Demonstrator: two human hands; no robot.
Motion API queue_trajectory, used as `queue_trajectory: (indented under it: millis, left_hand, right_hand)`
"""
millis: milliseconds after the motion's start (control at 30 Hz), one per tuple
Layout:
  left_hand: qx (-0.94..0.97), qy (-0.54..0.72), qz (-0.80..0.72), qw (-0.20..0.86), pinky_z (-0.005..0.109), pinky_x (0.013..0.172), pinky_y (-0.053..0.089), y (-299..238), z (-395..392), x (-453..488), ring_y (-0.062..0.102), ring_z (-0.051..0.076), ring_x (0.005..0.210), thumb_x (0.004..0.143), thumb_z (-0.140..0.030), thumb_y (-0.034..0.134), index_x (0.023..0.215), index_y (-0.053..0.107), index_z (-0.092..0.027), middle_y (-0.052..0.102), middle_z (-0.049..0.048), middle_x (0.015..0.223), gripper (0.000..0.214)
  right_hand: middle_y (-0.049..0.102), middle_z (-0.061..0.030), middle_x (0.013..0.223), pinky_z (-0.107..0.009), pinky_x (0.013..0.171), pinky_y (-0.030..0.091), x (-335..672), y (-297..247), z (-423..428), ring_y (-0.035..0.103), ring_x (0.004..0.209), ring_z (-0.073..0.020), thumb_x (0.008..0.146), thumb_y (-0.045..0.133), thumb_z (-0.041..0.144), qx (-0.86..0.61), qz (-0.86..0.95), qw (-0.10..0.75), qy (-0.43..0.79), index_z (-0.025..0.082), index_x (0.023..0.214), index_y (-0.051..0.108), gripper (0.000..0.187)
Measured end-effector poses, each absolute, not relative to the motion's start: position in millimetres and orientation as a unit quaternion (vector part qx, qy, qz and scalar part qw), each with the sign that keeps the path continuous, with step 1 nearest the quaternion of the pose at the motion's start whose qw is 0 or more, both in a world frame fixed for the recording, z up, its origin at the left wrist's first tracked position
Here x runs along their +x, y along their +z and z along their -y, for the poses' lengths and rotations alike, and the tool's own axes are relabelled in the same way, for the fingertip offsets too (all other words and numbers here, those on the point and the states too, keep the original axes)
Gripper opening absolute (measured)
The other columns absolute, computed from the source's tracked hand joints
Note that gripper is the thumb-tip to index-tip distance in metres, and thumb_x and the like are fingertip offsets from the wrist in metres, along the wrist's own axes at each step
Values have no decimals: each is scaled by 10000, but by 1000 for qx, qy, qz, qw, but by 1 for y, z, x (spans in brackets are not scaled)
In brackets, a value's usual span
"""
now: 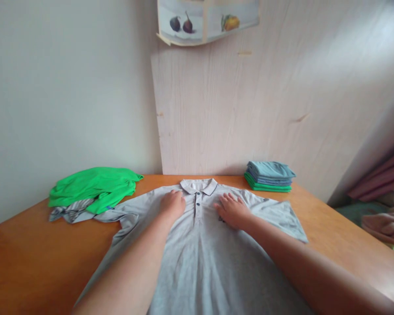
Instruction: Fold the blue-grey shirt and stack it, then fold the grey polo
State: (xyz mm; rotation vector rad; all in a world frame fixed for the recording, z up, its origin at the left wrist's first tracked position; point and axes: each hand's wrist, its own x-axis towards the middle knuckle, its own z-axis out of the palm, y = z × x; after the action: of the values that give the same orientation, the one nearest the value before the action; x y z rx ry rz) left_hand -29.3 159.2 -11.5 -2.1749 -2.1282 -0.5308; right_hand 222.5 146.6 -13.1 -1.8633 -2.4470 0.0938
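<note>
A light grey polo shirt point(200, 258) lies spread front side up, its collar point(198, 187) toward the wall and two dark buttons showing on the placket. My left hand point(173, 204) rests on the shirt's left shoulder area, fingers curled in against the fabric; their tips are hidden. On the right chest, my right hand point(232, 211) lies palm down with its fingers spread, partly covering a small dark mark. The right sleeve is laid out flat, while the left sleeve is bunched and reaches the green pile.
A loose heap with a bright green garment point(95, 188) and striped cloth sits at the back left of the wooden table point(29, 253). Folded blue and green clothes point(269, 176) are stacked at the back right. The wall stands right behind the table; pink fabric hangs at far right.
</note>
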Motion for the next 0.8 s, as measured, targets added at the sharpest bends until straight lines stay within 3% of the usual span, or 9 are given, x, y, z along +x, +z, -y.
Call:
queue_trajectory:
  millis: [233, 400, 567, 800]
  left_hand:
    - [-740, -100, 665, -6, 469, 1165, 301, -18, -164, -39, 391, 319, 1448, 981, -544, 382, 1409, 517, -176, 437, 151, 1574, 580]
    - [-765, -92, 637, -11, 408, 1161, 328, -4, -159, -52, 443, 285, 1416, 981, -485, 430, 1338, 568, -152, 508, 162, 1513, 508]
    - [-781, -107, 615, -6, 339, 1146, 360, 0, -121, -67, 498, 236, 1372, 985, -342, 420, 1321, 581, -157, 559, 147, 1462, 416]
    - [-772, -98, 628, -8, 387, 1212, 284, 5, -21, -78, 414, 260, 1453, 992, -393, 371, 1407, 546, -171, 497, 139, 1537, 502]
  right_hand:
    - [169, -76, 1694, -560, 1240, 90, 234, -23, -132, 99, 1560, -296, 999, 190, 676, -600, 799, 25, 36, 192, 1610, 263, 783]
    - [184, -94, 1690, -565, 1237, 115, 236, -14, -130, 89, 1561, -307, 990, 198, 698, -599, 799, 21, 48, 188, 1608, 273, 805]
    - [280, -155, 1652, -553, 1216, 227, 248, -8, -100, 170, 1542, -349, 1013, 274, 611, -593, 801, 54, 56, 150, 1552, 402, 720]
    - [326, -148, 1632, -511, 1231, 246, 283, -19, -19, 203, 1538, -318, 1012, 261, 615, -579, 812, 70, 32, 156, 1543, 426, 721]
